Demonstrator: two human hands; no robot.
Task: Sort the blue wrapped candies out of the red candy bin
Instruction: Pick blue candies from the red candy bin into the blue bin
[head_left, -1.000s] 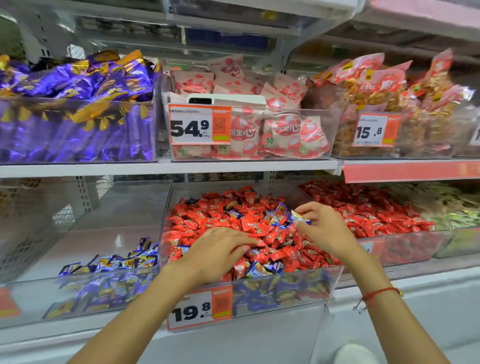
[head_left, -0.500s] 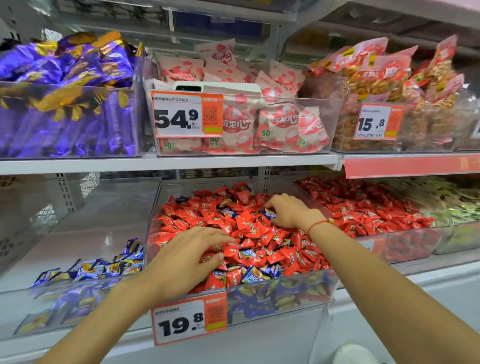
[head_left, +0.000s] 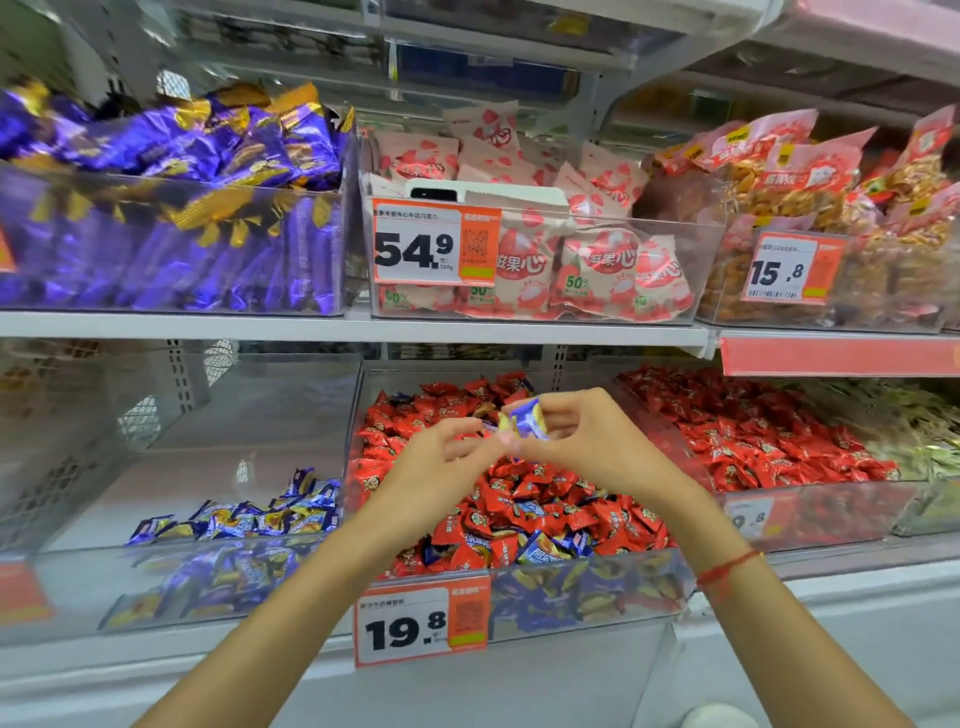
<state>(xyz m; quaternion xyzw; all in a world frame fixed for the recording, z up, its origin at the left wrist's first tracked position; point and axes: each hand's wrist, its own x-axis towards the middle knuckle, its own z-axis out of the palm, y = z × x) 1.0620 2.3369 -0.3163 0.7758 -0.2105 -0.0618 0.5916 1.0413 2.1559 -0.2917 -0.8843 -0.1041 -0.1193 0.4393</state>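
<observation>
Above the middle of the red candy bin (head_left: 511, 597), both hands meet over the heap. The right hand (head_left: 587, 447) pinches a blue wrapped candy (head_left: 529, 420) between thumb and fingertips, lifted clear of the red candies (head_left: 550, 499) below, probably so it can be passed across without dragging others along. The left hand (head_left: 441, 467) reaches in from the bin's left side, its fingers loosely spread with the tips just beside the candy; motion blur hides whether they touch it, but it looks ready to receive the piece, being the hand nearer the drop-off. More blue pieces lie among the red ones against the bin's front wall, so the sorting is far from finished. Left of the bin stands a clear tray (head_left: 67, 587) holding a small pile of blue candies (head_left: 260, 514) near its front, with much bare floor behind them to drop into. The wall between bin and tray rises above both heaps, so the candy must travel over that edge; the shelf (head_left: 311, 327) above the bin leaves open headroom for this.
</observation>
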